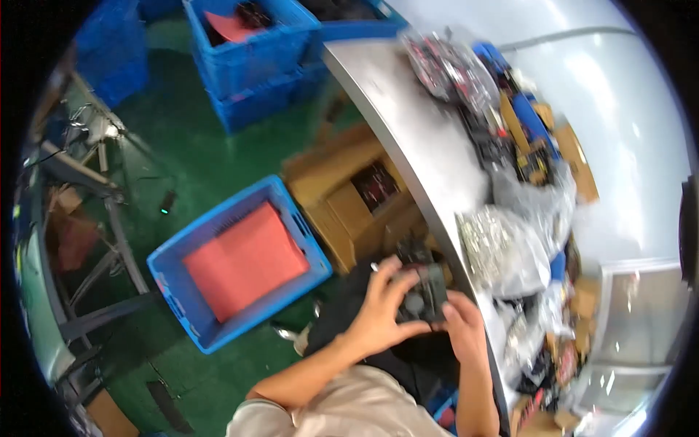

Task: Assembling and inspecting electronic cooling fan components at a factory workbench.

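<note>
Between my two hands is a dark, boxy part with a rounded raised piece on its face; its exact kind is too blurred to make out. My left hand comes in from its left, fingers over the upper edge and thumb along the lower edge. At the right side, my right hand grips the part's corner with its thumb on top and the other fingers mostly hidden. Just beyond the part lies another black item, blurred, beside the carton. The held part is over my lap, left of the metal table's edge.
A blue crate with a red sheet in it stands on the green floor. Beside it is an open cardboard box. The metal table carries bagged parts along its far right side. Stacked blue crates stand beyond.
</note>
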The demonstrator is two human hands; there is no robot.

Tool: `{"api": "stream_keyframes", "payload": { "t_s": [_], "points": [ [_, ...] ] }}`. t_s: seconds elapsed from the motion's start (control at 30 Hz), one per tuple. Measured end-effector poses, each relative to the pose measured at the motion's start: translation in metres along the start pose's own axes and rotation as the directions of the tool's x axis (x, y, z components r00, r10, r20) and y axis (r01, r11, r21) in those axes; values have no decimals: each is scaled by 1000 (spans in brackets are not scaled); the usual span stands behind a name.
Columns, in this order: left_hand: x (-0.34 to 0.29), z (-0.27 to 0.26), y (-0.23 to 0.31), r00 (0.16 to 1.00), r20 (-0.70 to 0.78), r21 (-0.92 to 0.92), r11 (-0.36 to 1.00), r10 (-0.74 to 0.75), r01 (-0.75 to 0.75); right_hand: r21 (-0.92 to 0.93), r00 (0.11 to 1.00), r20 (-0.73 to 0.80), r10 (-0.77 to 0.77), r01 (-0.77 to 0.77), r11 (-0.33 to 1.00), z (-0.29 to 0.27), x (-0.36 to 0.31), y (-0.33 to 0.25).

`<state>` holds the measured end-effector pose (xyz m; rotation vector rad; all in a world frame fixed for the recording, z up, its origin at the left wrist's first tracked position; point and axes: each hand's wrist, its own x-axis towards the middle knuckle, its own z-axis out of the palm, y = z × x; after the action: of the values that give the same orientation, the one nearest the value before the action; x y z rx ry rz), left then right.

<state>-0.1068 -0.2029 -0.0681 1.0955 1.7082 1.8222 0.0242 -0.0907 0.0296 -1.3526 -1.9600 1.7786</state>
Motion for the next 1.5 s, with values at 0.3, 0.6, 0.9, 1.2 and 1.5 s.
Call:
{"api": "stream_keyframes", "payload": {
  "t_s": [0.3, 0.6, 0.9, 1.2, 1.5],
  "points": [
    [-8, -10, -4, 994, 68, -310, 945, -87, 104, 219, 993, 75, 89, -104, 970, 0, 12, 14],
    [-11, 1, 4, 993, 64, -150, 982, -104, 113, -45, 996, 50, -74, 76, 996, 19, 2, 8],
    [-16, 7, 8, 988, 77, -68, 988, -132, 137, -13, 998, 9, -58, 58, 998, 22, -5, 3],
    [-8, 24, 20, 990, 139, 88, 995, 38, -50, 42, 993, -110, -50, 55, 998, -9, -27, 34],
    [13, 49, 69, 869, 407, 40, 944, 283, -327, 298, 942, -292, -167, 256, 920, -38, -73, 54]
  ]
}}
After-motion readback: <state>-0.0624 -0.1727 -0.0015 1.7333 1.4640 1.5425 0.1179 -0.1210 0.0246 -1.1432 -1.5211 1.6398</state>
